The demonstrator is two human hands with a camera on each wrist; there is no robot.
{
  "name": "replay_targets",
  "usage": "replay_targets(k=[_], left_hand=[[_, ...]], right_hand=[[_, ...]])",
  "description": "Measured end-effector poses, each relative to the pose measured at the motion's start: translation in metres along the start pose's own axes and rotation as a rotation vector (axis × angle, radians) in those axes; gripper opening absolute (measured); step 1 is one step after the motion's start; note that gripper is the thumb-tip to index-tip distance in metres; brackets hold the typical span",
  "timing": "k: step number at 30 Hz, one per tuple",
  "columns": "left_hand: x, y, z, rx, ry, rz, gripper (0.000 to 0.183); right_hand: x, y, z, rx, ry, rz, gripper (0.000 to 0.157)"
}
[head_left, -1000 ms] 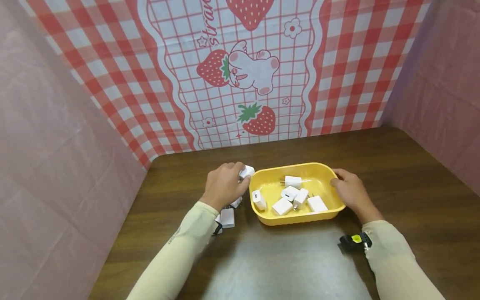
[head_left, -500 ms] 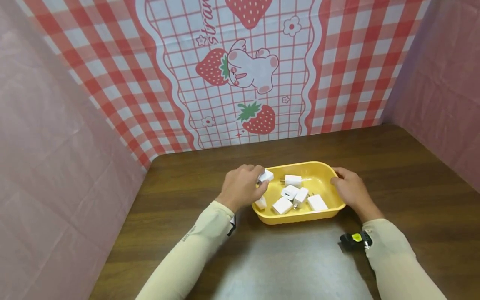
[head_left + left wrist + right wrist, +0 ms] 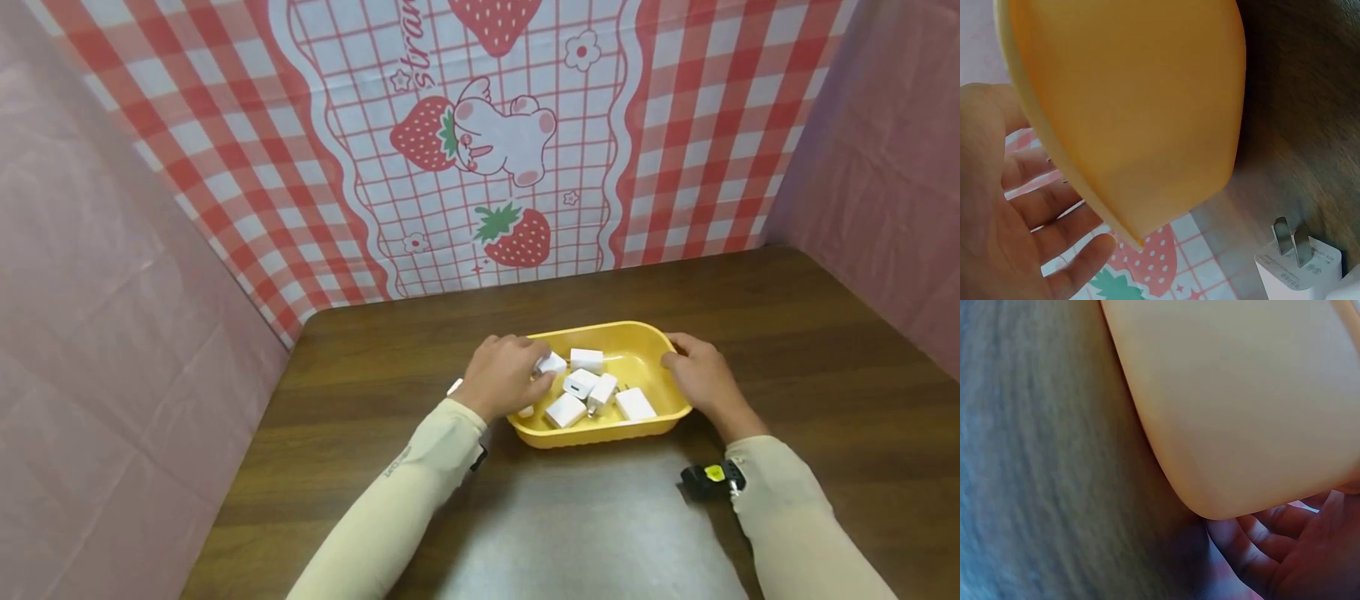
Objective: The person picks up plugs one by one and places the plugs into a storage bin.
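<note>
A yellow plastic basin [image 3: 600, 438] stands on the table with several white plug chargers inside, such as a charger [image 3: 636, 406] near its front right. My left hand [image 3: 501, 379] reaches over the basin's left end and pinches a white charger [image 3: 552, 364] between thumb and fingers. That hand covers much of another charger [image 3: 527, 412] lying at the left end. In the left wrist view the basin's wall hides most of the held charger. My right hand [image 3: 705, 382] grips the right end, thumb over the rim and fingers [image 3: 1241, 544] against the outer wall.
Left of the basin, a charger [image 3: 1300, 269] with its prongs up lies on the brown table [image 3: 360, 467]; the left arm hides that spot in the head view. A strawberry-print cloth [image 3: 480, 208] hangs behind the table, with pink cloth [image 3: 112, 333] on both sides.
My left hand has carried the charger rightward, from outside the basin's left rim to inside, lower among the others. The right hand stays on the basin.
</note>
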State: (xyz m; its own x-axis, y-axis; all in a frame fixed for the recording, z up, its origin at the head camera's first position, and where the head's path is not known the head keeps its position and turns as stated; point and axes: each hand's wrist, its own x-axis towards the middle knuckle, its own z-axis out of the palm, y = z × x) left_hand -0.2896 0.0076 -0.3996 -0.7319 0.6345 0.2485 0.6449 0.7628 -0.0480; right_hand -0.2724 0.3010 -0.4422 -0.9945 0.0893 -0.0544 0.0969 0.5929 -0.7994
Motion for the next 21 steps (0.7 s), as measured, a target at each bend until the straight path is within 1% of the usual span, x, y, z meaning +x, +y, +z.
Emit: replay_targets(k=[6,15,18,21], left_hand=[[0.0041,-0.0016,0.0033,0.023,0.003,0.005,0.034],[0.008,-0.0034,0.0085,0.008,-0.021,-0.007,0.034],[0.0082,-0.0025,0.0093,0.014,-0.011,-0.01,0.035],[0.0074,-0.0029,0.0093,0.023,0.021,-0.007,0.035]], right_hand=[[-0.0004,0.0009,-0.0003,0.002,0.003,-0.012,0.053],[-0.0004,0.0014,-0.0008,-0.003,0.003,-0.01,0.052],[-0.0006,0.0009,-0.0008,0.006,-0.003,0.001,0.053],[-0.0005,0.0006,-0.0011,0.008,-0.005,0.009,0.054]])
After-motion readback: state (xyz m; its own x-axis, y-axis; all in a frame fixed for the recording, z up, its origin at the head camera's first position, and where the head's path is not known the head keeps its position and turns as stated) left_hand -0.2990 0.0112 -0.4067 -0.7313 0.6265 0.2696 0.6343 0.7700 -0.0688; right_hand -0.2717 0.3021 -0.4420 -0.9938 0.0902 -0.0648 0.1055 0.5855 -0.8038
